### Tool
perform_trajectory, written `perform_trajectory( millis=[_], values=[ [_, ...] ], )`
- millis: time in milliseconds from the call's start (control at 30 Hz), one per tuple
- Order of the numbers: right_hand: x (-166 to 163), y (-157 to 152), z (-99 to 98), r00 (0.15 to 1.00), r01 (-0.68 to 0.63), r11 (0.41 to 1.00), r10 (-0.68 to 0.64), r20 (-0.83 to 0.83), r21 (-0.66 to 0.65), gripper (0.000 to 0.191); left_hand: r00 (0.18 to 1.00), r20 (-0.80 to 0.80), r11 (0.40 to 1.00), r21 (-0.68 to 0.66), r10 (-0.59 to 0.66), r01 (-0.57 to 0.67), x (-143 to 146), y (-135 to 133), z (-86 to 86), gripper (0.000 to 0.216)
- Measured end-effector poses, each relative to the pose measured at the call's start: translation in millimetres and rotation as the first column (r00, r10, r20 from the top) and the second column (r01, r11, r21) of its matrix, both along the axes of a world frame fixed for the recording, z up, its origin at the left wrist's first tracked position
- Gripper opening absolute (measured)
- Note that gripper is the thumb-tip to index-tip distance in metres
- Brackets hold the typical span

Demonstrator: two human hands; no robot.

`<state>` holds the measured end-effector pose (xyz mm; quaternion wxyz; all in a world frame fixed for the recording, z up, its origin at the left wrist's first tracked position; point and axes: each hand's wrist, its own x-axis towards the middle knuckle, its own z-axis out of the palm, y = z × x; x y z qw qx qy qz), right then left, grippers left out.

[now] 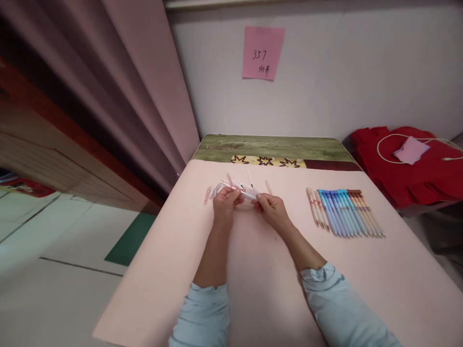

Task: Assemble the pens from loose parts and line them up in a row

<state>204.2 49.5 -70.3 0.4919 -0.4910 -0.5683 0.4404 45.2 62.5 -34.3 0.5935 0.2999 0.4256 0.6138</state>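
Between my hands, above the table, is a small clear plastic bag (249, 193). My left hand (226, 202) pinches its left side, and my right hand (272, 208) pinches the right side near a corner. Just behind the bag lie thin white pen refills (249, 177) with dark ends and several pinkish pen parts (228, 179), partly hidden by the fingers. One pink pen part (207, 194) rests left of my left hand. Another pale pink piece (268, 186) lies beyond my right hand. Whether the bag holds anything is too blurred to tell.
A row of assembled pens (343, 213), white, blue and brown, lies on the right of the pink-covered table (173, 270). Red cloth (434, 168) with a white cable stands beyond the right edge. A curtain (152, 96) hangs at the left; a wall with a pink note (263, 53) is behind.
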Motion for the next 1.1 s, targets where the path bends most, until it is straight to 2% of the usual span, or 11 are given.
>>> perform_trajectory(
  millis=[200,433,800,1100],
  values=[
    [-0.6,0.4,2.2,1.000,0.007,1.000,-0.007,0.011,0.003,0.049,1.000,0.008,1.000,0.000,0.000,0.000,0.5,-0.4,0.5,0.032],
    [0.2,0.4,0.3,1.000,-0.021,0.999,0.021,0.022,0.027,0.032,1.000,0.014,1.000,-0.011,0.002,-0.002,0.1,0.0,-0.6,0.031],
    [1.3,1.1,-0.3,0.999,-0.034,0.999,0.034,-0.020,0.001,0.031,1.000,0.015,1.000,-0.029,0.012,-0.011,0.4,0.8,-1.8,0.034],
    [1.4,-0.1,-0.6,0.998,-0.030,0.999,0.027,0.063,0.045,0.029,1.000,0.014,0.998,-0.050,0.027,-0.026,0.3,1.9,-2.4,0.033]
  ],
)
